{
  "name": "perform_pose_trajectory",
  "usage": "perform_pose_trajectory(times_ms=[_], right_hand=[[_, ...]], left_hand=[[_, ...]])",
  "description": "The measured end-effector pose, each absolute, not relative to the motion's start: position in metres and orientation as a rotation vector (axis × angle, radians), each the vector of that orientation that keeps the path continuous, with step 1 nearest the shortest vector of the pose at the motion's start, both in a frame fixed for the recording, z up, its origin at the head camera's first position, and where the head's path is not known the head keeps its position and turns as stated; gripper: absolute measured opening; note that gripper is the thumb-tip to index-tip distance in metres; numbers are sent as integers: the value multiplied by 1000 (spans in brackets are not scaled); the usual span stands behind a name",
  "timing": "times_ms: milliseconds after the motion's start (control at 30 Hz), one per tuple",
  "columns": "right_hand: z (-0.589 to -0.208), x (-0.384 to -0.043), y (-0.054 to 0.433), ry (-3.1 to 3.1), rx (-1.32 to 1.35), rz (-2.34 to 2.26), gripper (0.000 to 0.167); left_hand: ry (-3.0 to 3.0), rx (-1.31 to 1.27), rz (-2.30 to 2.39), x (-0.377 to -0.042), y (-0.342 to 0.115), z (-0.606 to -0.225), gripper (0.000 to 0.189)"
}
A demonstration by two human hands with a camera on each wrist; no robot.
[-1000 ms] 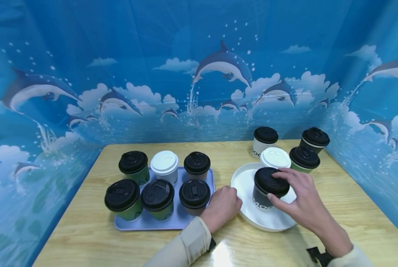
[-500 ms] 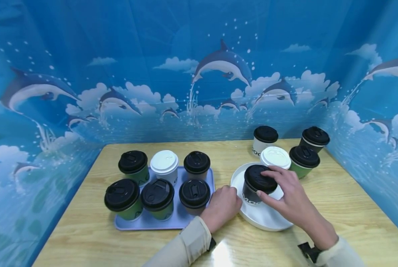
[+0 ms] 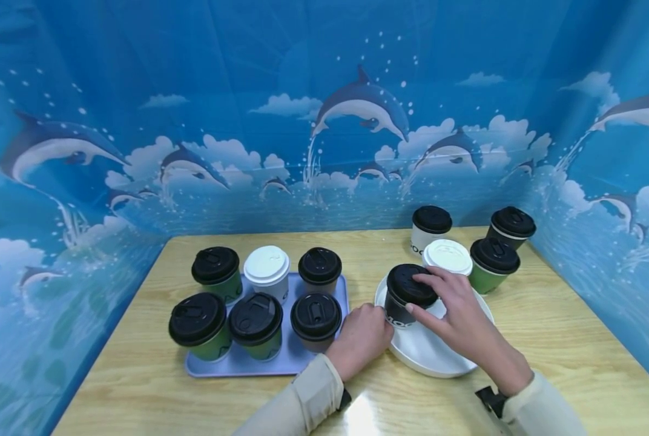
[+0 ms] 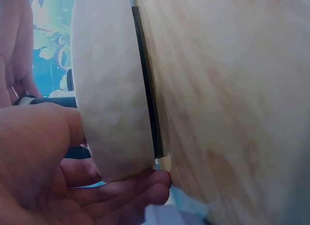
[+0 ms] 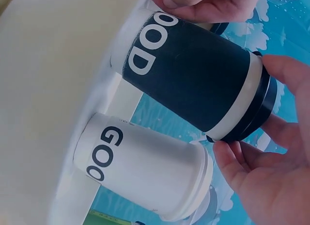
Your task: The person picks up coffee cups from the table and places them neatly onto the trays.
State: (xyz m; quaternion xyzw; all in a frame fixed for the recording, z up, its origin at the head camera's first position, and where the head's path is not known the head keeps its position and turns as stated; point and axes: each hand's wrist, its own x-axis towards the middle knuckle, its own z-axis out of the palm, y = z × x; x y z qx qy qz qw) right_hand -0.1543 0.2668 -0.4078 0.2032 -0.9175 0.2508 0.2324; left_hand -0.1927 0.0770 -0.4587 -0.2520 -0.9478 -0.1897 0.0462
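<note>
My right hand (image 3: 461,315) holds a dark coffee cup (image 3: 398,309) by its black lid, thumb on one side and fingers on the other. This cup stands at the left side of a white round tray (image 3: 433,354), close to the rim. Behind it on the same tray is a white-lidded cup (image 3: 447,256); the right wrist view shows its white body (image 5: 145,167). My left hand (image 3: 361,336) grips the round tray's left rim. In the left wrist view, the thumb is over the rim (image 4: 114,89) and fingers (image 4: 121,196) reach beneath it.
Left of my hands, a purple rectangular tray (image 3: 237,367) carries several lidded cups. Behind the round tray stand a white cup (image 3: 422,238), a green cup (image 3: 485,278) and a black cup (image 3: 507,239). A dolphin-print curtain (image 3: 303,121) borders the wooden table (image 3: 139,387).
My right hand has shifted left with the dark cup, from the round tray's middle to its left side near my left hand. The left hand has stayed on the rim.
</note>
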Motion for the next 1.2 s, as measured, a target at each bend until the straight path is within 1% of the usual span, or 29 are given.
perform_pose_trajectory(times_ms=[100,600,900,1200], right_hand=[[-408,-157,264,-2532,559,692,49],[-408,-168,256,-2551,552,672,49],[-404,-168,253,-2614,497,665,49],[-405,-169,254,-2564,529,683,49]], left_hand=[[-2896,-774,-567,-192,77,-459,19],[-2950,-759,-594,-191,79,-455,25],[-2967,-745,-597,-191,78,-455,29],[-2947,-787,-562,-191,76,-457,32]])
